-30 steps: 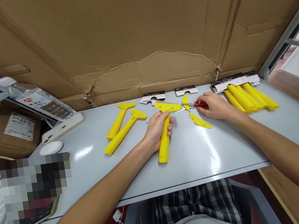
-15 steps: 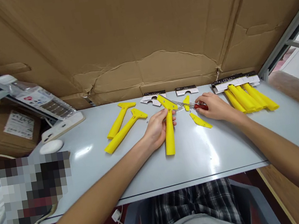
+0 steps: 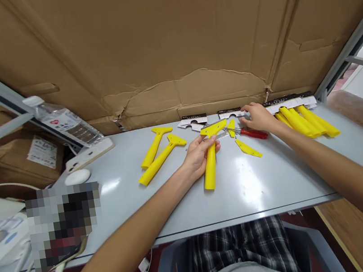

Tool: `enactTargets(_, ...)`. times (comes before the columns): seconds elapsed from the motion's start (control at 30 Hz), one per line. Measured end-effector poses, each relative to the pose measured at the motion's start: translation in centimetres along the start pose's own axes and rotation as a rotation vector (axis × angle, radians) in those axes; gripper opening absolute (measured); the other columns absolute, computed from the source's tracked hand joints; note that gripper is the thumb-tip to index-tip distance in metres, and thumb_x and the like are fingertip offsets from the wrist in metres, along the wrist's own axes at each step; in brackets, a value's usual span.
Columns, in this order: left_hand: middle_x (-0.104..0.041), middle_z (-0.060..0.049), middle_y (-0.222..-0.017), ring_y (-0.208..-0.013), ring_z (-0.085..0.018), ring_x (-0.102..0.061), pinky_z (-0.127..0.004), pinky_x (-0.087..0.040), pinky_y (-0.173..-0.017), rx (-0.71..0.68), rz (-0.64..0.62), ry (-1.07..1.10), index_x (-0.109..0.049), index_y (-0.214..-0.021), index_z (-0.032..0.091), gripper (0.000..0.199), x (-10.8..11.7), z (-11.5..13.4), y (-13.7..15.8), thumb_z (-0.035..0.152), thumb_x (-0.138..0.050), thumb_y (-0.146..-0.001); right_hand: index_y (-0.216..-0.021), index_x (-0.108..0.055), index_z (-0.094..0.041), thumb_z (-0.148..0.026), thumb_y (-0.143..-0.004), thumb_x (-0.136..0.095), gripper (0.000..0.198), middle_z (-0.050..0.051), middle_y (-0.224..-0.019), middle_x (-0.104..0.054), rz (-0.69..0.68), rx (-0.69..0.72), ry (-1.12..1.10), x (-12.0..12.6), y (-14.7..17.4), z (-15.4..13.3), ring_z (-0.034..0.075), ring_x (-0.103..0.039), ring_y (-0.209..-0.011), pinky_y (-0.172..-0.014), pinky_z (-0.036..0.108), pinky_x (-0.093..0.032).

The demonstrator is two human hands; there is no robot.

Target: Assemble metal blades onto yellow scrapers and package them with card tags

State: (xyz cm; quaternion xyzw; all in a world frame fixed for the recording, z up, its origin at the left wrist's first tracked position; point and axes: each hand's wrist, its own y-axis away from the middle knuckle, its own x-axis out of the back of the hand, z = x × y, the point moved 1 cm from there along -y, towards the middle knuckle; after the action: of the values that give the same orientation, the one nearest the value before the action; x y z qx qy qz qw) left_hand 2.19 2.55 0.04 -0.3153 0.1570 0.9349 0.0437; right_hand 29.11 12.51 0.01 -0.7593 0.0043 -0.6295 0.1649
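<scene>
My left hand (image 3: 200,158) is wrapped round the handle of a yellow scraper (image 3: 210,163), whose head tilts up to the right with a thin dark edge along its top. Just right of it, a screwdriver with a red handle (image 3: 254,133) lies on the table. Beyond that handle, my right hand (image 3: 257,116) is open, thumb and fingers apart, near a black-and-white card (image 3: 231,113). A small yellow plate (image 3: 231,127) sits by the screwdriver's shaft, and a longer yellow plate (image 3: 249,148) lies nearer me.
Two yellow scrapers (image 3: 158,160) lie left of my hands. At the right, several yellow handles (image 3: 302,122) with cards form a bundle. A power strip (image 3: 89,153), a white mouse (image 3: 77,177) and a plastic bottle (image 3: 63,119) are on the left. Cardboard (image 3: 167,42) stands behind.
My right hand has let go of the screwdriver and moved back toward the cards. The scraper in my left hand has turned, its head now slanting up to the right. The view has shifted slightly.
</scene>
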Motion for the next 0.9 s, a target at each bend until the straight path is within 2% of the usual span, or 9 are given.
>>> enactTargets(0.17,-0.067,-0.005,-0.078,-0.067,-0.011,-0.069,-0.020,-0.061,-0.064,-0.006,0.071,-0.053,-0.065,-0.090,0.011,0.008,0.1,0.1,-0.2,0.014,-0.072,-0.094,-0.135,-0.067,-0.022,-0.043,-0.094,-0.054,0.048,0.015,-0.124,-0.065,-0.009,0.057,0.011,-0.8,-1.5,-0.1,0.026,-0.054,-0.114,-0.103,0.038,-0.042)
enactTargets(0.3,-0.067,-0.007,-0.073,-0.063,-0.011,-0.067,-0.020,-0.059,-0.061,0.008,0.108,-0.069,-0.065,-0.084,0.011,0.015,-0.1,0.1,-0.2,0.017,-0.067,-0.098,-0.114,-0.073,-0.013,-0.029,-0.097,-0.043,0.038,0.017,-0.115,-0.068,0.057,0.081,-0.025,-0.3,-1.9,-0.8,0.025,-0.058,-0.115,-0.107,0.041,-0.041)
enactTargets(0.37,-0.067,-0.006,-0.073,-0.064,-0.011,-0.067,-0.021,-0.059,-0.064,0.002,0.101,-0.053,-0.065,-0.084,0.010,0.014,-0.1,0.2,-0.3,0.016,-0.068,-0.097,-0.116,-0.070,-0.010,-0.027,-0.099,-0.037,0.041,0.018,-0.116,-0.068,0.130,0.059,-0.052,0.3,-1.4,-1.7,0.023,-0.061,-0.113,-0.107,0.039,-0.044)
enactTargets(0.43,-0.067,-0.006,-0.073,-0.064,-0.011,-0.066,-0.020,-0.058,-0.064,-0.002,0.093,-0.030,-0.065,-0.084,0.011,0.013,0.0,0.3,-0.3,0.015,-0.071,-0.095,-0.124,-0.065,-0.011,-0.030,-0.100,-0.035,0.043,0.016,-0.117,-0.068,0.211,-0.008,-0.194,0.9,-0.4,-3.0,0.018,-0.065,-0.105,-0.100,0.035,-0.050)
enactTargets(0.47,-0.066,-0.006,-0.073,-0.063,-0.011,-0.065,-0.020,-0.057,-0.063,-0.006,0.093,-0.019,-0.065,-0.084,0.011,0.013,0.0,0.4,-0.3,0.016,-0.071,-0.094,-0.122,-0.064,-0.012,-0.035,-0.099,-0.039,0.040,0.014,-0.110,-0.070,0.249,-0.091,-0.430,1.1,0.4,-3.8,0.015,-0.067,-0.095,-0.093,0.031,-0.054)
enactTargets(0.53,-0.064,-0.004,-0.072,-0.060,-0.010,-0.062,-0.019,-0.054,-0.057,-0.034,0.112,0.009,-0.063,-0.084,0.012,0.014,0.2,0.5,-0.5,0.017,-0.073,-0.093,-0.113,-0.061,-0.014,-0.043,-0.091,-0.057,0.037,0.009,-0.098,-0.069,0.164,-0.197,-0.932,1.1,2.3,-5.9,0.013,-0.068,-0.077,-0.077,0.027,-0.057)
enactTargets(0.63,-0.063,-0.002,-0.076,-0.057,-0.008,-0.057,-0.018,-0.047,-0.050,-0.106,0.118,0.055,-0.063,-0.086,0.013,0.018,0.3,0.7,-0.7,0.022,-0.078,-0.088,-0.099,-0.057,-0.014,-0.044,-0.073,-0.079,0.046,0.005,-0.095,-0.066,-0.068,-0.260,-1.329,0.5,5.3,-9.2,0.012,-0.069,-0.072,-0.072,0.028,-0.061)
enactTargets(0.77,-0.065,-0.003,-0.079,-0.058,-0.006,-0.054,-0.018,-0.043,-0.050,-0.159,0.039,-0.008,-0.064,-0.085,0.012,0.027,0.6,0.7,-0.9,0.021,-0.087,-0.076,-0.097,-0.050,-0.014,-0.040,-0.068,-0.084,0.051,0.007,-0.097,-0.067,-0.305,-0.297,-1.530,0.0,7.9,-11.6,0.018,-0.074,-0.085,-0.083,0.036,-0.067)
enactTargets(0.9,-0.061,0.000,-0.068,-0.054,-0.007,-0.053,-0.019,-0.042,-0.052,-0.169,0.034,-0.126,-0.063,-0.080,0.013,0.028,0.9,0.5,-0.9,0.017,-0.089,-0.071,-0.120,-0.046,-0.018,-0.032,-0.070,-0.082,0.063,0.009,-0.106,-0.066,-0.361,-0.322,-1.537,0.3,8.6,-12.0,0.020,-0.075,-0.088,-0.080,0.040,-0.069)
